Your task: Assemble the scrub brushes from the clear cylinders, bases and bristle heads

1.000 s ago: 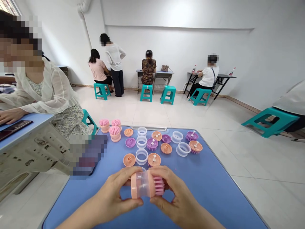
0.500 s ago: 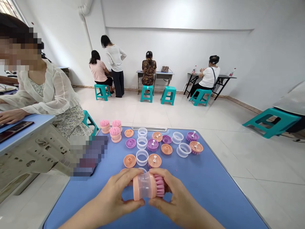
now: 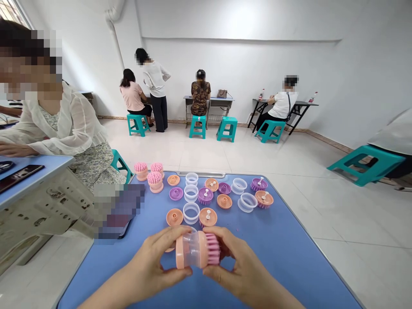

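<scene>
Between my two hands, a scrub brush [image 3: 192, 249] lies on its side in the air above the near part of the table. It has an orange cap at the left, a clear middle ring, an orange collar and pink bristles at the right. My left hand [image 3: 157, 257] is closed round the cap end. My right hand [image 3: 233, 259] grips the collar and bristle end with thumb and fingers. Just beyond them are a clear ring [image 3: 191, 213], an orange cap [image 3: 174, 217] and an orange bristle head [image 3: 208, 217] with a white stem. Parts right behind my left fingers are partly hidden.
Three pink-bristled brushes [image 3: 155, 182] stand at the table's far left. More clear rings [image 3: 247, 202], purple caps [image 3: 176, 193] and bristle heads [image 3: 264, 198] are spread across the far half of the blue table [image 3: 273, 253]. A person [image 3: 64, 116] sits at a desk to the left.
Both hands and the brush have shifted slightly left, and the brush is tilted a little differently. Both hands still grip it. The parts on the table stay in place.
</scene>
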`<state>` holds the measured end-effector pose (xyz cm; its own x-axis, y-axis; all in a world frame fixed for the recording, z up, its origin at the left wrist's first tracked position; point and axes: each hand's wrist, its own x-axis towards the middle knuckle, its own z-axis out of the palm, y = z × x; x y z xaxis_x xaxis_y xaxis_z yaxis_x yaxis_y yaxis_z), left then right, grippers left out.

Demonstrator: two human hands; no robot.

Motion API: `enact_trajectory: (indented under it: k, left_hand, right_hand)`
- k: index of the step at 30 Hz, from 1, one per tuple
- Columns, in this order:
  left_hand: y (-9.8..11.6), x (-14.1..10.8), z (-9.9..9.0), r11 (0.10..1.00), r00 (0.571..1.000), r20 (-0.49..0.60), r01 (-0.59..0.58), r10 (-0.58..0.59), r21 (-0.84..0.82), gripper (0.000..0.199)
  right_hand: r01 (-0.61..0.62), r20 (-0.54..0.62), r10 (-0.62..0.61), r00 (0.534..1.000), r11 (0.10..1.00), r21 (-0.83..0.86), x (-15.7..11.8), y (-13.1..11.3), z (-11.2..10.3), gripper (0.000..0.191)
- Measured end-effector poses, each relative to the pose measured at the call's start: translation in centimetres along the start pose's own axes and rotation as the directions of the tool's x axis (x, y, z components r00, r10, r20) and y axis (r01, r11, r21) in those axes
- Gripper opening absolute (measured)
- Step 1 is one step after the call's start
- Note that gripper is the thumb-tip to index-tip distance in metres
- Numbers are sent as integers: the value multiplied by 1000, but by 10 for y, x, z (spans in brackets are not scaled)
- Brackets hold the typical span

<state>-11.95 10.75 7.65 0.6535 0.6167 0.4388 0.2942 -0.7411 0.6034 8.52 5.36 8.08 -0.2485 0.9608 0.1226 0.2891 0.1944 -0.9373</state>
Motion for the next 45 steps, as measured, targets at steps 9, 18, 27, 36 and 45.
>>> enact_trajectory:
  k: [9, 18, 27, 36, 45]
  left_hand:
    - [3, 1, 1, 942, 973, 87, 230, -215, -243, 50]
    - [-2, 1, 3, 715, 908, 264, 418, -325, -560, 58]
    - [-1, 2, 2, 724, 902, 272, 431, -334, -539, 63]
    - [-6, 1, 1, 573, 891, 339, 454, -302, -682, 60]
    - [-9, -2, 3, 446, 894, 348, 444, -283, -777, 61]
  right_hand:
    - [-26, 61, 18, 998, 991, 130, 0, 6, -2, 46]
    - [150, -82, -147, 986, 988, 40, -2, 6, 3, 57]
    - [397, -188, -430, 883, 898, -187, -1, -9, 0, 46]
    - [442, -238, -486, 841, 871, -215, -2, -7, -1, 46]
    - [463, -171, -493, 853, 866, -187, -4, -5, -2, 49]
